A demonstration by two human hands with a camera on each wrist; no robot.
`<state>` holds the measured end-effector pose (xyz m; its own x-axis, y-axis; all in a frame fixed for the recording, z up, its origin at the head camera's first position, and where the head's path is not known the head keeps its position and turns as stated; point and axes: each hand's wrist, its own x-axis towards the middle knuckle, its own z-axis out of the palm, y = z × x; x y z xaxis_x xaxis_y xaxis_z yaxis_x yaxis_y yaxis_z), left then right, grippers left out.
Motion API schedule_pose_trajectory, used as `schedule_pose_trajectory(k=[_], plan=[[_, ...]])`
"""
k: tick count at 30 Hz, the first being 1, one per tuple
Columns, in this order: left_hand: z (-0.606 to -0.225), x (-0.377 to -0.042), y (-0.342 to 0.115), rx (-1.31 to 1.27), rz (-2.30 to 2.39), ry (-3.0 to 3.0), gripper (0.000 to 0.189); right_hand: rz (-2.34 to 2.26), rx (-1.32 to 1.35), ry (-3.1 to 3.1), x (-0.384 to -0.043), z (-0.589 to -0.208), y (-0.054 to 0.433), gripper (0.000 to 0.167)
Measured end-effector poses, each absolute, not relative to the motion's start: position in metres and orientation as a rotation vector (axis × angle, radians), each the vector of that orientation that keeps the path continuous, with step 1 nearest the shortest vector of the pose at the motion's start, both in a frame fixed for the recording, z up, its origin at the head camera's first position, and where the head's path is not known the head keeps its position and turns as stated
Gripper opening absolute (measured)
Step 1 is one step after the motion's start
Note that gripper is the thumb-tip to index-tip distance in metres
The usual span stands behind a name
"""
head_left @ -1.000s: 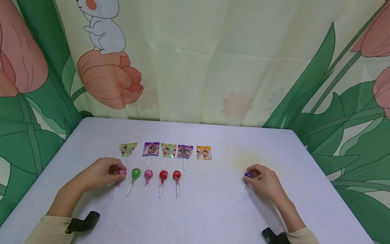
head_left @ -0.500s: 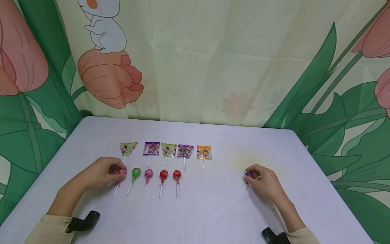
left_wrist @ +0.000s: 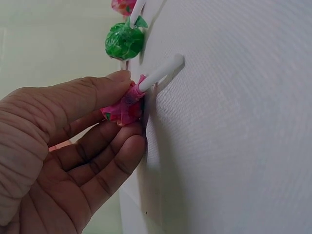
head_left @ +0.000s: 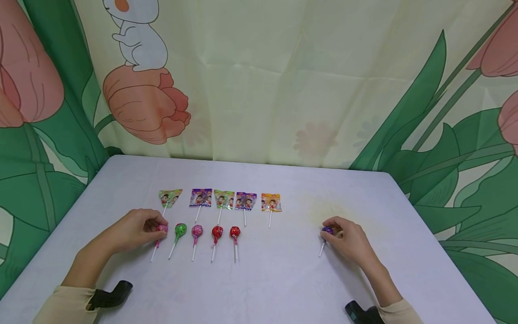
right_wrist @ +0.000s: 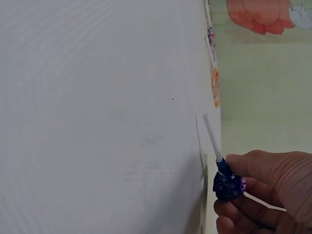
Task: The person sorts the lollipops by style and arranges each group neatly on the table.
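Note:
On the left, my left hand [head_left: 135, 231] pinches the round head of a pink lollipop [left_wrist: 127, 108] between thumb and fingers; its white stick points toward the near edge and touches the cloth. Across the table my right hand [head_left: 348, 236] pinches a purple lollipop [right_wrist: 227, 184] by its wrapped head, the stick slanting down. Beside the left hand lies a green lollipop [head_left: 180, 230], followed by another pink lollipop [head_left: 197, 231] and two red lollipops, a left one [head_left: 217, 232] and a right one [head_left: 234, 232].
Behind that row lie flat-packet lollipops: green [head_left: 170, 198], purple [head_left: 200, 198], a second green [head_left: 224, 200], a second purple [head_left: 245, 201] and orange [head_left: 271, 203]. A white cloth covers the table [head_left: 283, 279]. A printed curtain [head_left: 259, 81] hangs behind it.
My right hand has shifted slightly to the left with the purple lollipop. The left hand stays at the pink lollipop, and the rows of lollipops have not moved.

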<state>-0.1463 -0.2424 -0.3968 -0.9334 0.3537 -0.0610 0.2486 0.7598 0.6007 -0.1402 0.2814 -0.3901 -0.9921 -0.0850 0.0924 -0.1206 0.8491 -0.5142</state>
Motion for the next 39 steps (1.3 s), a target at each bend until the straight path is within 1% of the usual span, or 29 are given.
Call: schedule_pose_trajectory(k=[39], plan=[[-0.396,-0.146,-0.242,0.498,0.933,2.786,0.018,0.869,0.269,-2.981,-0.153,-0.39,0.24,0.022]])
